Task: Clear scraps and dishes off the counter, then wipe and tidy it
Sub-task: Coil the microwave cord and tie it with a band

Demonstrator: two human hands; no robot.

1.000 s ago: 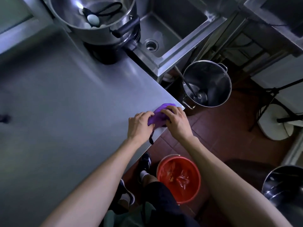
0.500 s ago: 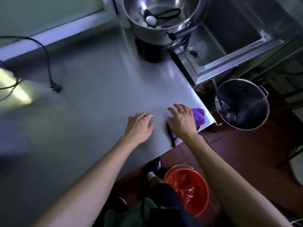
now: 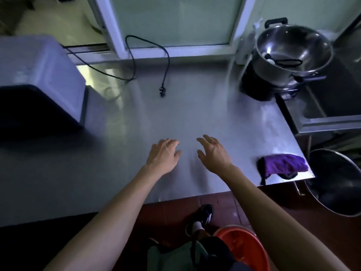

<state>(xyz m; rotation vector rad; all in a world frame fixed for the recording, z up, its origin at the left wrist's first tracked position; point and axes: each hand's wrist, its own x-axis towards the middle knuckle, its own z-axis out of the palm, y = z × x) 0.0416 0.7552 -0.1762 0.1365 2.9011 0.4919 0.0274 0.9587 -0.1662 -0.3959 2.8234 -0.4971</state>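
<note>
both the left hand [image 3: 163, 154] and right hand [image 3: 214, 152] hover empty, fingers loosely spread, left of the cloth [image 3: 283, 164] at the counter [image 3: 195, 114] corner; best tidy the cord [image 3: 162, 90] next.

The counter [image 3: 195, 114] is taken as landmark. At its near right corner a cloth [image 3: 283, 165] is laid; at its far right a pot [image 3: 293, 49] is set; a plug [image 3: 162, 91] lies mid-back; a box [image 3: 37, 75] stands left. Beyond its right edge a sink [image 3: 332, 114] is placed.

Left hand [image 3: 163, 153], right hand [image 3: 214, 151] side by side, fingers relaxed, empty.
</note>
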